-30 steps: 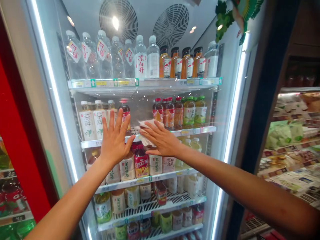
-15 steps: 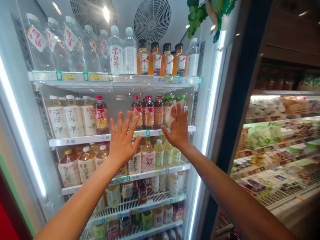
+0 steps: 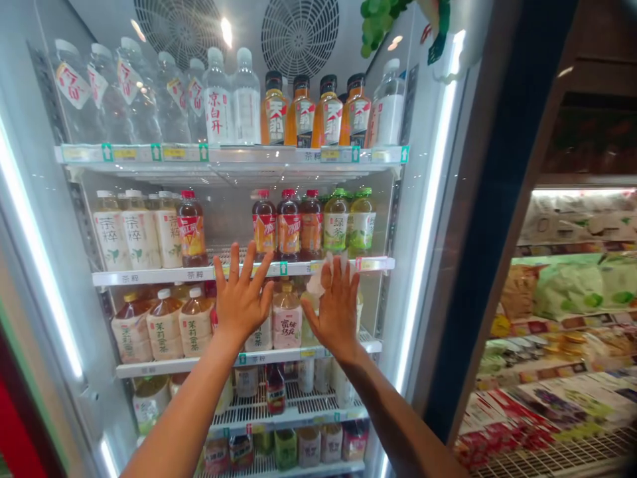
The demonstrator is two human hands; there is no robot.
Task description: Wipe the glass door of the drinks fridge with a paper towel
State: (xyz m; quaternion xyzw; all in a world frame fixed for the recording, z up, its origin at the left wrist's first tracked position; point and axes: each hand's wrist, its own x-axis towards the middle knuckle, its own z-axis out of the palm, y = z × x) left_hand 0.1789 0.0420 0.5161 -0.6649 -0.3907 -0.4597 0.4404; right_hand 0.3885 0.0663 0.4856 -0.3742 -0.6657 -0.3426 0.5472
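My left hand (image 3: pixel 241 299) lies flat with spread fingers on the glass door (image 3: pixel 423 219) of a drinks fridge, at the level of the third shelf. My right hand (image 3: pixel 338 309) presses a white cloth (image 3: pixel 318 279) flat against the same glass, just to the right of the left hand. The cloth shows above and left of the fingers. Behind the glass stand rows of bottles: clear water bottles (image 3: pixel 219 99) and orange drinks (image 3: pixel 303 109) on the top shelf, tea bottles (image 3: pixel 139 229) and red-capped bottles (image 3: pixel 286 222) below.
A lit vertical strip (image 3: pixel 428 219) runs down the fridge's right edge beside a dark frame (image 3: pixel 492 219). To the right is an open chilled display (image 3: pixel 572 312) with packaged food. A red panel (image 3: pixel 14 431) shows at the lower left. Two fan grilles (image 3: pixel 298 36) sit at the top.
My right hand with the cloth has slid down the glass from the second shelf to the third shelf level, ending closer to the left hand. The left hand has barely shifted.
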